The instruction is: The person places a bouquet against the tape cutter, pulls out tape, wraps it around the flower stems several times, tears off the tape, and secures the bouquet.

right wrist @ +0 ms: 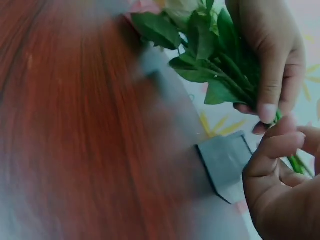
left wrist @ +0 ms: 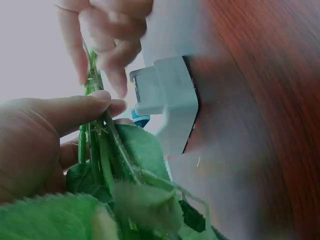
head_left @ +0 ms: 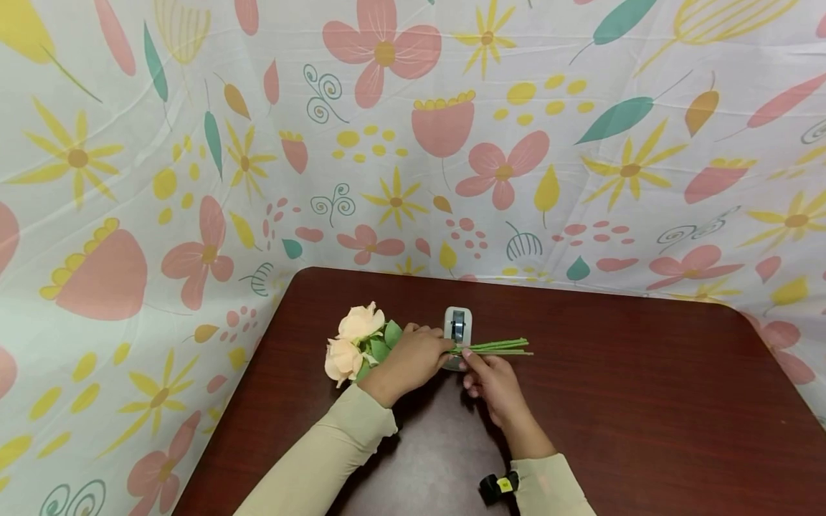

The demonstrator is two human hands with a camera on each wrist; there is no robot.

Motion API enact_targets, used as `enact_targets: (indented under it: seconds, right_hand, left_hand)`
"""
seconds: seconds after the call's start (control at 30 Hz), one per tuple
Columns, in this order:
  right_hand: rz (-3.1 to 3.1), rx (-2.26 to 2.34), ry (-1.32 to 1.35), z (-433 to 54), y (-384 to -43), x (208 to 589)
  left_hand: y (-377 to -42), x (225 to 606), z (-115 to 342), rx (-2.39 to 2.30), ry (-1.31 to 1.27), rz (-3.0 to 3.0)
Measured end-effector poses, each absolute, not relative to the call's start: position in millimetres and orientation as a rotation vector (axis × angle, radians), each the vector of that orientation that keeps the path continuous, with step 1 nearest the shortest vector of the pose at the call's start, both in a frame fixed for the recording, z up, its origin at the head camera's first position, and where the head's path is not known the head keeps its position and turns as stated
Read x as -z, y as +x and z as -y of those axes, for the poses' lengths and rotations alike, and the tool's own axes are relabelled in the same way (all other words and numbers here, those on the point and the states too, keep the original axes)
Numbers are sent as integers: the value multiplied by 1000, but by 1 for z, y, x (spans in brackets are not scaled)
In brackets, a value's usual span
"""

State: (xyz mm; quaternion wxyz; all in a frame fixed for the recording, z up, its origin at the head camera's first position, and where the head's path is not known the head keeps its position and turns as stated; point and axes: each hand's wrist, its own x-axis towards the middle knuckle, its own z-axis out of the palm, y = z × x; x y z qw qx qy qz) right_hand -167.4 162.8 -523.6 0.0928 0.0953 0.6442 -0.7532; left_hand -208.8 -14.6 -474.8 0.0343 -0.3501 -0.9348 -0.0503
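A bunch of artificial roses with pale peach blooms [head_left: 344,358] lies across my left hand's grip, the blooms to the left. My left hand [head_left: 413,362] holds the green stems [head_left: 497,347] just below the leaves [right wrist: 235,75], thumb along them in the left wrist view. Close beside it, my right hand [head_left: 495,383] pinches at the stems with thumb and curled fingers; in the right wrist view its fingertips meet my left thumb. The stem ends stick out to the right beyond both hands. Right behind the stems stands a white tape dispenser [head_left: 457,315], partly covered by them.
The dark red-brown wooden table [head_left: 645,387] extends around the hands. A white cloth with printed flowers [head_left: 490,236] hangs behind it and on the left. A black strap with a yellow tag [head_left: 498,489] sits at the right cuff.
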Motion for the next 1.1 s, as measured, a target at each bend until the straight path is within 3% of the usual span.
enact_targets:
  seconds: [0.17, 0.33, 0.53, 0.7, 1.1]
  right_hand:
    - [-2085, 2039, 186, -167, -158, 508]
    - [-2456, 1915, -216, -176, -153, 489]
    - [-3161, 1204, -617, -187, -162, 479]
    - [-3218, 767, -648, -189, -173, 479]
    - [-3222, 630, -752, -190, -186, 487]
  left_hand:
    - [-210, 476, 16, 152, -1062, 2825]
    - [-208, 477, 15, 114, -1040, 2759]
    - [-207, 480, 15, 34, -1018, 2707]
    - [-207, 483, 15, 15, -1006, 2692]
    - [-203, 484, 13, -6, -956, 2641]
